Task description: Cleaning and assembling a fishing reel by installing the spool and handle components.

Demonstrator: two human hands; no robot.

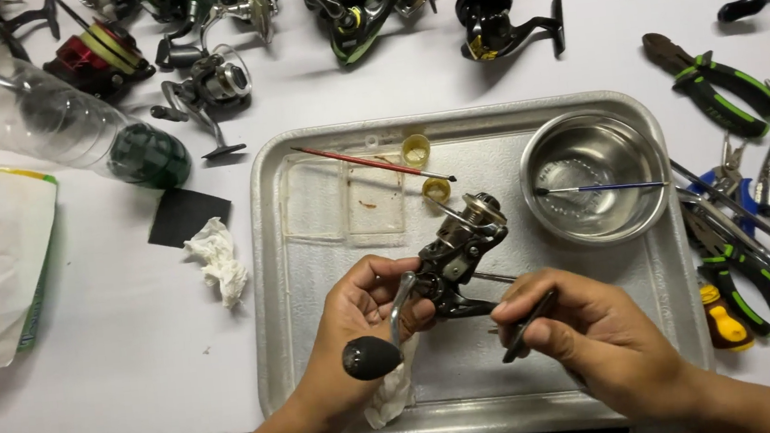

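Left hand (357, 318) comes up from the bottom edge over the metal tray (271, 284), palm turned inward, fingers curled and clamped on the body of a fishing reel (452, 252). The reel's crank arm bends down past the thumb, with its black knob (370, 357) hanging at the wrist. A bit of white tissue (391, 397) pokes out under that hand. Right hand (593, 328) enters from the lower right, fingers pinched shut on a thin dark tool (526, 327) (can't tell what kind), its tip aimed toward the reel's underside.

The reel sits above the tray's middle, held off the surface, tilted with the spool end pointing up and away toward the steel bowl (548, 149). It looks dark, worn, partly stripped, with metal parts exposed.

The tray is a shallow silver rectangle. Inside it, at the far right corner, is the steel bowl with a thin blue-handled brush (603, 188) lying across it. At the tray's far left is a clear flat plastic lid (346, 206) with a red-handled brush (370, 163) lying slantwise over it. Two small yellow caps (415, 150) sit just beside the brush tip.

Left of the tray: a crumpled tissue (218, 259), a black square patch (186, 217), and a clear plastic bottle (65, 120) on its side. Beyond the tray are more reels (203, 88). Right of the tray are green-handled pliers (716, 86) and other hand tools.
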